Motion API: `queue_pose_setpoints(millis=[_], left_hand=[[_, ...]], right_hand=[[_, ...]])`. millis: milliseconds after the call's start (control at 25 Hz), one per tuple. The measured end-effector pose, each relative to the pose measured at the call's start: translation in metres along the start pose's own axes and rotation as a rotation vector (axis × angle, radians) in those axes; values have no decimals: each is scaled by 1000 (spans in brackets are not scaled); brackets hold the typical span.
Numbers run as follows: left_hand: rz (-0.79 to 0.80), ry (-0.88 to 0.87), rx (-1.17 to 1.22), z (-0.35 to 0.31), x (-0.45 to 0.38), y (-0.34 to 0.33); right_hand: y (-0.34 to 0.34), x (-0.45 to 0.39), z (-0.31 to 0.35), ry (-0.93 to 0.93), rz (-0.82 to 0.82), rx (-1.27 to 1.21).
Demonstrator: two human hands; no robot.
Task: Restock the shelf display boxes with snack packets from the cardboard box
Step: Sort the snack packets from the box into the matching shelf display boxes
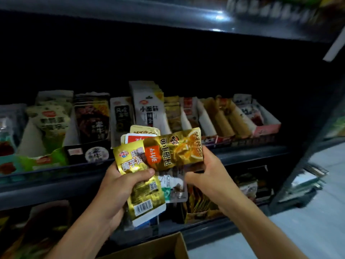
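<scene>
My left hand (pixel 119 186) grips a fanned stack of snack packets (pixel 143 195), gold ones in front and white and red ones behind, held in front of the middle shelf. My right hand (pixel 207 172) pinches the right end of a gold packet with an orange label (pixel 177 152) that lies across the top of the stack. Behind them, a row of display boxes (pixel 265 126) on the shelf holds upright packets. A corner of the open cardboard box (pixel 160 247) shows at the bottom edge, below my hands.
The dark shelf edge (pixel 56 184) runs across behind my hands, with another shelf (pixel 168 17) overhead and a lower shelf of packets (pixel 201 204) below. Pale floor (pixel 308 221) lies at the right, beside the shelving unit's end.
</scene>
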State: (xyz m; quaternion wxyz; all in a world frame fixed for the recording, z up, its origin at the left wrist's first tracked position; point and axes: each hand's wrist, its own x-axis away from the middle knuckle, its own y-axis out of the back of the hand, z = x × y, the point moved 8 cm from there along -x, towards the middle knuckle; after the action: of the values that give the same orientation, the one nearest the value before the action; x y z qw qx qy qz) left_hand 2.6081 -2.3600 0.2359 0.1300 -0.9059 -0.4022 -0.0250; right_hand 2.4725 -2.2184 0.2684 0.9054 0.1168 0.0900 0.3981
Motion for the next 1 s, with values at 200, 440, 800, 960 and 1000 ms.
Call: queue_pose_setpoints(millis=[200, 440, 800, 960, 1000], left_hand=[[3, 59, -9, 17, -13, -42], [-28, 94, -50, 29, -25, -77], [133, -6, -173, 3, -55, -131], [110, -19, -123, -7, -69, -121], [109, -28, -113, -10, -74, -119]], right_hand=[[56, 4, -6, 76, -126, -258], [79, -6, -34, -71, 62, 109], [102, -61, -4, 176, -157, 353], [113, -72, -19, 10, 133, 320], [126, -77, -18, -11, 93, 246]])
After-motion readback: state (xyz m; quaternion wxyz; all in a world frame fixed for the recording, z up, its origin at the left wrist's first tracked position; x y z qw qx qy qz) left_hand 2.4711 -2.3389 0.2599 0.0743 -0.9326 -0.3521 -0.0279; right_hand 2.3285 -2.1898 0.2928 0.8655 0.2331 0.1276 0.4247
